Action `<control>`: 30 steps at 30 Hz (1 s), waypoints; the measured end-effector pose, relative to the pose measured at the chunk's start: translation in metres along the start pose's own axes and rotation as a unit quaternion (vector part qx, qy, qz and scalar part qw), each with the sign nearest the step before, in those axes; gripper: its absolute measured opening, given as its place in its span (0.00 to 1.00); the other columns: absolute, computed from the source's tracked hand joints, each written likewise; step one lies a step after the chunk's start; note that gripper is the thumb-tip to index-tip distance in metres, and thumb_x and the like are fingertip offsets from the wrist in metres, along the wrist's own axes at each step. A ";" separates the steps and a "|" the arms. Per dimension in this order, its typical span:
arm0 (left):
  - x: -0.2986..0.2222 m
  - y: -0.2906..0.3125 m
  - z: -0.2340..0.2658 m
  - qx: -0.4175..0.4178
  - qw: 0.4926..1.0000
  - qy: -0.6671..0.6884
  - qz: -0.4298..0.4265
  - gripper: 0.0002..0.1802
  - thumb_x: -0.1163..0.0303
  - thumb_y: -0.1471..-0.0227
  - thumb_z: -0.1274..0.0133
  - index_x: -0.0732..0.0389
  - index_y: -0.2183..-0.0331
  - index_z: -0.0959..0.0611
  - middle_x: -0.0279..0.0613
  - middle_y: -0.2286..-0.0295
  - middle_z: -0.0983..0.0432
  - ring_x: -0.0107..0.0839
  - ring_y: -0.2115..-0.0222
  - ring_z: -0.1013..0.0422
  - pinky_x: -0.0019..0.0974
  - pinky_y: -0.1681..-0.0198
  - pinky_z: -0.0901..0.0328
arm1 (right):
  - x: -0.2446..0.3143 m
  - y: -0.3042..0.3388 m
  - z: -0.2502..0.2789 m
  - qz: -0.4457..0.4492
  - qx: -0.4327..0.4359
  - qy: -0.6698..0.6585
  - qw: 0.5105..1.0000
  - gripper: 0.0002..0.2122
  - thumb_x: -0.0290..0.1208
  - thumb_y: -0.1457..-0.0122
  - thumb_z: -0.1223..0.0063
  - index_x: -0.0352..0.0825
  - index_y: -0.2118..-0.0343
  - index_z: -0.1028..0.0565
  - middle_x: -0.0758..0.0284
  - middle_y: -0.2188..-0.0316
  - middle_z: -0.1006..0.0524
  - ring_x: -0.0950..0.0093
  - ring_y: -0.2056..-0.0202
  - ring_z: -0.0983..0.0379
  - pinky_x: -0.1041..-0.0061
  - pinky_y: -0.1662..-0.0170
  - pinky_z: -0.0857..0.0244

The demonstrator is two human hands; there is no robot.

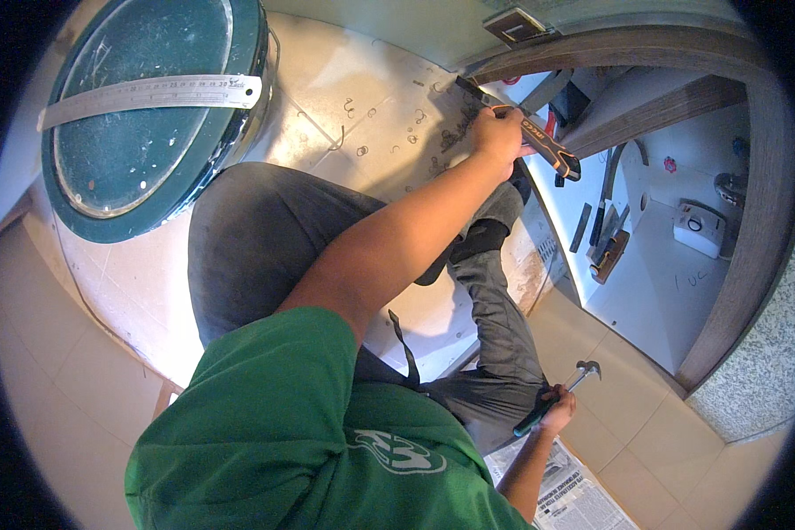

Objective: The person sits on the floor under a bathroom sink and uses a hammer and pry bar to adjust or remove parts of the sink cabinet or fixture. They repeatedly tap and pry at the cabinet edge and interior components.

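Note:
My left hand [498, 137] is wrapped round a long black tool with orange trim [549, 146], held at the cabinet opening; its exact kind is hard to make out. In my right hand [558, 409], lower right beside my bent leg, is a claw hammer [583, 374] with a steel head and a dark green handle. The hammer's head points up and away from me. Small dark curls [412, 139] lie scattered on the light surface left of my left hand.
A large green drum [155, 168] at upper left bears a steel ruler [150, 94]. The wood-framed cabinet [724, 291] holds several loose hand tools, one brown-handled [609, 256], and a white box-like device [698, 230]. Newspaper [574, 490] lies on the tiled floor [636, 406].

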State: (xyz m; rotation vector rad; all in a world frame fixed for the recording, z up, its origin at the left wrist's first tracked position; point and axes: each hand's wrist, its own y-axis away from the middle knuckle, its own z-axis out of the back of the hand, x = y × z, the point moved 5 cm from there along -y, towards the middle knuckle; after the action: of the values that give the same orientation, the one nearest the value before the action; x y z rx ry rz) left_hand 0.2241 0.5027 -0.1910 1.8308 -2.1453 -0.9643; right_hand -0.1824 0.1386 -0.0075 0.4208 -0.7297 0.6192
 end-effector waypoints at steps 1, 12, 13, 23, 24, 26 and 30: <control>0.000 0.001 0.000 -0.004 1.000 0.003 0.002 0.10 0.72 0.43 0.51 0.65 0.60 0.31 0.47 0.66 0.27 0.41 0.68 0.23 0.51 0.63 0.23 | 0.003 0.002 -0.002 -0.002 -0.005 0.006 1.000 0.13 0.34 0.40 0.55 0.31 0.76 0.27 0.63 0.85 0.27 0.71 0.77 0.31 0.71 0.65 0.36; -0.003 -0.001 -0.009 0.001 1.000 0.028 0.010 0.11 0.72 0.42 0.52 0.65 0.60 0.32 0.50 0.65 0.28 0.45 0.66 0.23 0.53 0.63 0.23 | 0.009 0.005 -0.007 -0.004 -0.020 0.010 1.000 0.09 0.29 0.42 0.54 0.32 0.77 0.29 0.65 0.83 0.29 0.75 0.81 0.34 0.76 0.73 0.41; -0.004 0.000 -0.010 -0.001 0.999 0.032 0.012 0.11 0.72 0.42 0.52 0.65 0.59 0.33 0.50 0.65 0.28 0.46 0.66 0.23 0.53 0.63 0.23 | 0.009 0.004 -0.006 -0.005 -0.021 0.018 1.000 0.09 0.29 0.42 0.54 0.32 0.77 0.29 0.65 0.83 0.29 0.75 0.80 0.34 0.76 0.73 0.41; -0.006 0.000 -0.012 -0.004 0.999 0.047 0.016 0.13 0.73 0.42 0.53 0.68 0.57 0.32 0.49 0.65 0.28 0.39 0.68 0.24 0.50 0.67 0.21 | 0.006 0.001 -0.004 0.004 -0.017 0.003 1.000 0.08 0.29 0.42 0.52 0.31 0.76 0.29 0.65 0.84 0.29 0.75 0.82 0.34 0.77 0.73 0.41; -0.005 -0.002 -0.011 -0.004 0.999 0.047 0.014 0.13 0.73 0.42 0.53 0.68 0.57 0.32 0.49 0.65 0.28 0.39 0.68 0.24 0.50 0.67 0.21 | 0.005 0.000 -0.004 0.003 -0.017 0.003 1.000 0.08 0.29 0.42 0.52 0.31 0.76 0.29 0.65 0.84 0.29 0.75 0.82 0.34 0.77 0.73 0.41; -0.005 -0.001 -0.011 -0.009 0.999 0.047 0.014 0.13 0.73 0.43 0.53 0.68 0.57 0.32 0.48 0.65 0.28 0.39 0.68 0.24 0.49 0.67 0.21 | 0.003 -0.001 -0.002 0.002 -0.017 0.003 1.000 0.09 0.30 0.42 0.52 0.31 0.76 0.28 0.65 0.84 0.29 0.75 0.82 0.34 0.77 0.73 0.41; -0.008 0.003 -0.013 -0.006 0.999 0.030 0.019 0.13 0.74 0.43 0.52 0.68 0.57 0.32 0.48 0.65 0.28 0.39 0.69 0.24 0.49 0.67 0.21 | -0.002 -0.003 0.003 0.001 -0.014 0.030 0.999 0.10 0.31 0.41 0.53 0.30 0.75 0.27 0.64 0.83 0.28 0.74 0.81 0.32 0.75 0.71 0.40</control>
State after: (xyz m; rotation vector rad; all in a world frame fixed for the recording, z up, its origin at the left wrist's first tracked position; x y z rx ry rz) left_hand 0.2301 0.5058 -0.1766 1.7824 -2.1265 -0.9021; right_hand -0.1826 0.1343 -0.0073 0.3746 -0.6809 0.6215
